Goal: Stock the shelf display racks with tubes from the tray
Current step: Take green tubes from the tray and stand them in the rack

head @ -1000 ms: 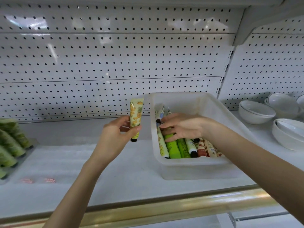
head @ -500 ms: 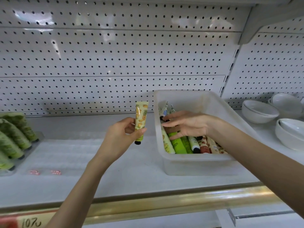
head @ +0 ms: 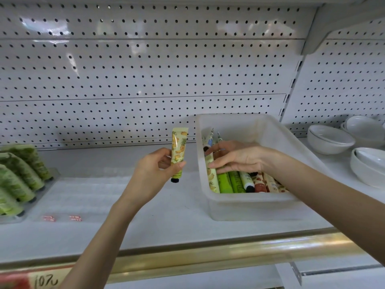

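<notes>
second pick under way, first tube not yet racked

left hand [head: 153, 174]: fingers [head: 179, 165] pinch a pineapple-print tube [head: 179, 149] by its lower half. it is upright in the air, black cap down and crimp up, just left of the tray [head: 250, 207]. compared with a second ago it has hardly shifted relative to the tray. it holds and waits.

right hand [head: 237, 159]: inside the tray, on top of the loose tubes [head: 235, 182]. change noted: a second ago it lay spread over the middle of the pile. now it has slid toward the tray's left wall and touches a pale printed tube [head: 213, 180] lying there. the hand is nearly straight, resting, and not closed round anything i can see. nothing lifted yet.

the view has dipped a little, so more of the gold rail [head: 208, 253] along the shelf [head: 166, 215] edge shows.

reading: the pale tube seems to carry the same print as the one in hand, so i judge this is a hunt for a match. the step is still picking, and placing has not started. the rack of green tubes [head: 18, 178] at far left is filled. the clear ridged rack [head: 87, 188] beside it, hard to make out, looks like the likely destination.
</notes>
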`<state>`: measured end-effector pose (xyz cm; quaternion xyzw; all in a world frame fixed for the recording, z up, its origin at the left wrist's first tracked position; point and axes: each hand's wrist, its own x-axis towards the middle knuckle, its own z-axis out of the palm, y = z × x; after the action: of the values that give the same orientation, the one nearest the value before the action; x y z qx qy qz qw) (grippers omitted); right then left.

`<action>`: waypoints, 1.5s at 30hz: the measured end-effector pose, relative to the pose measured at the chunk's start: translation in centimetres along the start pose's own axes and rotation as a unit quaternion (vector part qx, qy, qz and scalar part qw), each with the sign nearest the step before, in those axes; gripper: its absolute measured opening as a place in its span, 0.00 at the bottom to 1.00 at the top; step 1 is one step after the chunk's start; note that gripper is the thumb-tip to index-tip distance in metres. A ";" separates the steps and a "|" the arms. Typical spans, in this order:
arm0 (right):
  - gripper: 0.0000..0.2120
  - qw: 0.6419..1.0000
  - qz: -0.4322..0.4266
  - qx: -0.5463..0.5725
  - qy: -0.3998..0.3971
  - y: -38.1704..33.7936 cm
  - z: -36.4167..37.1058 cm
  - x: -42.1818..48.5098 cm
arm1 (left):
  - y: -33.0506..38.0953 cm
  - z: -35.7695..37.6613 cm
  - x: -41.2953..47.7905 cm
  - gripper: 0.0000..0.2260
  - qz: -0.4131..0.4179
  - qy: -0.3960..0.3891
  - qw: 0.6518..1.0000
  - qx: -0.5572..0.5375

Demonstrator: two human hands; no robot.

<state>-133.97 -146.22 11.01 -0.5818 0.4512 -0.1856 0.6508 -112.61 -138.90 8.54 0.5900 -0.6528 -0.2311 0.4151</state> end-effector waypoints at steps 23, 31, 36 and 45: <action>0.28 0.982 0.053 -0.124 -0.135 -1.4 0.1 -3.3 | -1.0 -1.3 -1.5 0.13 0.002 -0.049 0.994 -0.099; 0.15 0.997 -0.004 -0.076 -0.018 0.6 1.3 -4.7 | -1.6 -2.3 -1.7 0.08 0.018 -0.081 0.988 -0.128; 0.12 0.992 -0.059 -0.089 0.070 1.4 2.4 -5.2 | -0.8 -1.9 -2.6 0.08 -0.001 -0.089 0.975 -0.203; 0.02 0.920 -0.299 0.070 0.245 -2.7 5.6 -8.6 | 2.5 -3.6 -7.2 0.08 -0.033 -0.040 0.958 -0.284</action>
<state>-133.16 -137.01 16.22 -0.5791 0.3872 -0.5392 0.4733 -111.44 -130.83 10.55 0.4594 -0.5566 -0.4437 0.5313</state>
